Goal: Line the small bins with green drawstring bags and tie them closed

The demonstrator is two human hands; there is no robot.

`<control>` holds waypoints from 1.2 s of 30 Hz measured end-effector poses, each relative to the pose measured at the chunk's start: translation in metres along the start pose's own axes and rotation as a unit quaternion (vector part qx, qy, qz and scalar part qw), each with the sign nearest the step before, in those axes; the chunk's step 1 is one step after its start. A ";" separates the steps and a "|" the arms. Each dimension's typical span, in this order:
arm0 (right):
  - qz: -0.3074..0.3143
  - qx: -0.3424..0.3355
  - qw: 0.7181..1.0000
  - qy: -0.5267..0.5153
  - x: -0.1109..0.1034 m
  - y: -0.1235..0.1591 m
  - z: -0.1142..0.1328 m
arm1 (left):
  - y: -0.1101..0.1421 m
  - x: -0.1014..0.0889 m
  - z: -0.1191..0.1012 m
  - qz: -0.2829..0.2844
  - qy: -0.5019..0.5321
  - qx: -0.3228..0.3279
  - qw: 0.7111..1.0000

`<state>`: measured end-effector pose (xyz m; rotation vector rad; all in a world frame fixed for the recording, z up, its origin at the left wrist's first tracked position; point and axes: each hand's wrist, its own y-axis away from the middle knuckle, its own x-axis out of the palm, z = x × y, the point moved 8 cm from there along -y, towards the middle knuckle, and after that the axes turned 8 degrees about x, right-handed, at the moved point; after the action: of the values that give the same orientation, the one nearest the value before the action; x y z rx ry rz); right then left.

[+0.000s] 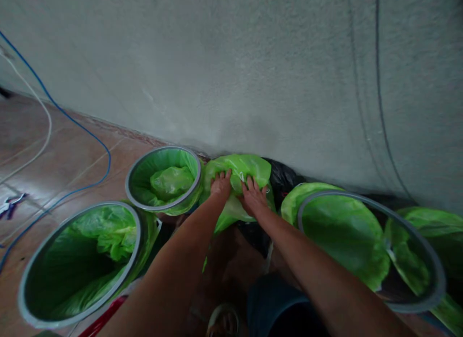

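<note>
A bright green plastic bag (235,161) with a white drawstring lies bunched against the foot of the wall. On its near left part rests my left hand (220,185), fingers spread and bent a little over the plastic. My right hand (253,196) is beside it on the right, with its fingers apart on the same bag near the drawstring. Neither hand is visibly closed round anything. Black plastic (282,175) shows behind and to the right of the green bag.
Grey-rimmed bins lined with green bags stand at the left front (21,288), left back (127,187) and right (439,274). A blue cable (108,156) and a white cable (48,119) cross the tiled floor. Purple-handled pliers (12,204) lie far left. A dark cable (379,86) hangs along the wall.
</note>
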<state>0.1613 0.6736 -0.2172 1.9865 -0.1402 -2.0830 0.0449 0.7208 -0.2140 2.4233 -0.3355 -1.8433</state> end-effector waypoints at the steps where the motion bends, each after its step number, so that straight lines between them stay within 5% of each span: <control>1: 0.017 -0.001 1.000 0.008 0.008 -0.005 -0.004 | 0.000 0.009 0.002 0.012 0.002 0.003 1.000; 5: 0.060 0.005 0.998 -0.001 0.012 -0.020 -0.012 | 0.000 0.012 0.003 0.024 0.004 0.025 0.999; 9: 0.070 0.012 0.997 -0.042 -0.017 -0.008 -0.004 | 0.018 -0.012 0.002 -0.007 0.029 0.035 0.999; 13: -0.010 -0.020 0.992 -0.121 -0.066 0.034 -0.001 | 0.068 -0.032 0.005 -0.096 0.112 0.046 0.988; 17: -0.117 -0.031 0.974 -0.191 -0.096 0.102 -0.030 | 0.131 -0.028 0.014 -0.155 0.209 0.031 0.965; 23: -0.173 0.138 0.956 -0.192 -0.069 0.208 -0.138 | 0.207 0.010 0.018 -0.156 0.354 -0.031 0.922; 27: -0.202 0.199 0.933 -0.223 -0.058 0.271 -0.178 | 0.247 0.045 0.013 -0.092 0.422 -0.077 0.899; 33: -0.098 0.222 0.925 -0.292 -0.034 0.325 -0.159 | 0.305 0.087 -0.001 0.108 0.374 -0.088 0.917; 36: -0.060 0.181 0.927 -0.322 -0.020 0.334 -0.135 | 0.333 0.081 0.023 0.085 0.269 -0.161 0.946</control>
<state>0.3359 0.3716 -0.1243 1.4053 -0.5739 -2.8912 0.0011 0.3802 -0.2320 2.4387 -0.1729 -1.0105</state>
